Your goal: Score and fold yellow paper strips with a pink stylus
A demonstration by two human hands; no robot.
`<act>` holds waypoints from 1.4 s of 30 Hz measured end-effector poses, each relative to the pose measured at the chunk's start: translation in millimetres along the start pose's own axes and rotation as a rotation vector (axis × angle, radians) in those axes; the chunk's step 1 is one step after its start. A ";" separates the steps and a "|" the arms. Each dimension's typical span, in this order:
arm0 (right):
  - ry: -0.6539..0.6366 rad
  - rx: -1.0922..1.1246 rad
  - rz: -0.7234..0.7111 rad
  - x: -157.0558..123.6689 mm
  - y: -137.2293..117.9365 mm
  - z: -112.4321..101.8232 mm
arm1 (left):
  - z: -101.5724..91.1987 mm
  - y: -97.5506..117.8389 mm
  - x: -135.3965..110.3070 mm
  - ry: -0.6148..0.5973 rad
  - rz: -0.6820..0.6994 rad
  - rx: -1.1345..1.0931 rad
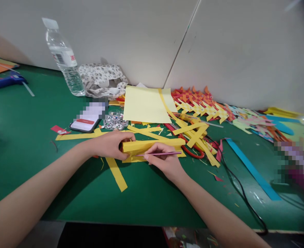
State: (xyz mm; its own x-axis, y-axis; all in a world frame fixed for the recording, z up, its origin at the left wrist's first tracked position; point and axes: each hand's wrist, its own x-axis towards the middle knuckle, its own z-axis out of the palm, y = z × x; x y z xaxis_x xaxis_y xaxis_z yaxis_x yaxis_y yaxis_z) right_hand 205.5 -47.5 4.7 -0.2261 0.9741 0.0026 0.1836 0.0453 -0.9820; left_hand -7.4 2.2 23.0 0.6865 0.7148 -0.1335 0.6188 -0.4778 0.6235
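My left hand [111,144] grips the left end of a folded piece of yellow paper [155,143], its thumb on the near side. The paper's far edge stands up in a fold, and a flatter flap faces me. In my right hand [164,161] is a thin pinkish-purple stick, perhaps a pencil [173,153]. It lies almost level across the yellow paper, its tip pointing left toward my left thumb. A loose yellow paper strip [117,175] runs out below my left hand. Red-handled scissors [194,154] lie just right of the paper, partly under yellow strips [197,132].
Behind the work stand a tilted-looking water bottle [66,62], a phone [87,119], a dish of googly eyes [115,120] and a pale yellow sheet [146,103]. Woven paper fish shapes [200,103] line the wall. A black cable [238,182] and blue strip [252,168] lie at right.
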 end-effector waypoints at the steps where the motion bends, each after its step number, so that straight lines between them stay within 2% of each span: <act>1: 0.012 0.004 0.003 0.1 0.2 -0.4 | 0.1 -0.4 0.0 0.004 0.001 0.003; 6: 0.049 0.030 0.016 0.6 1.3 -1.7 | 0.6 -1.0 0.0 0.006 0.009 0.006; 12: -0.015 0.007 -0.025 0.3 1.5 -0.4 | -0.6 1.4 -0.7 -0.009 -0.010 0.004; 17: 0.041 0.019 -0.024 0.9 2.1 -0.9 | -0.8 2.0 -0.6 -0.005 -0.010 0.003; 23: -0.003 0.008 -0.026 0.9 1.6 -0.2 | -0.2 0.6 -0.5 -0.009 0.000 -0.007; 29: 0.043 0.037 0.004 1.5 3.5 -1.3 | -0.3 1.1 -0.1 -0.015 -0.006 -0.003; 35: -0.012 0.024 -0.016 1.0 2.9 -0.8 | -1.0 1.1 -0.6 -0.017 0.004 -0.012; 42: 0.032 0.051 -0.008 1.3 1.7 -1.9 | -0.8 0.3 -0.8 -0.018 0.003 0.003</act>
State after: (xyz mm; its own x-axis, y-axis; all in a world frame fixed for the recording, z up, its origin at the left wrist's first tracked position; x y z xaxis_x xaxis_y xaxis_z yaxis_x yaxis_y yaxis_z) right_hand 207.3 -45.7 3.4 -0.1970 0.9803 0.0162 0.1326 0.0430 -0.9902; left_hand -8.1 1.9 23.9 0.6948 0.7043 -0.1455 0.6181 -0.4815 0.6214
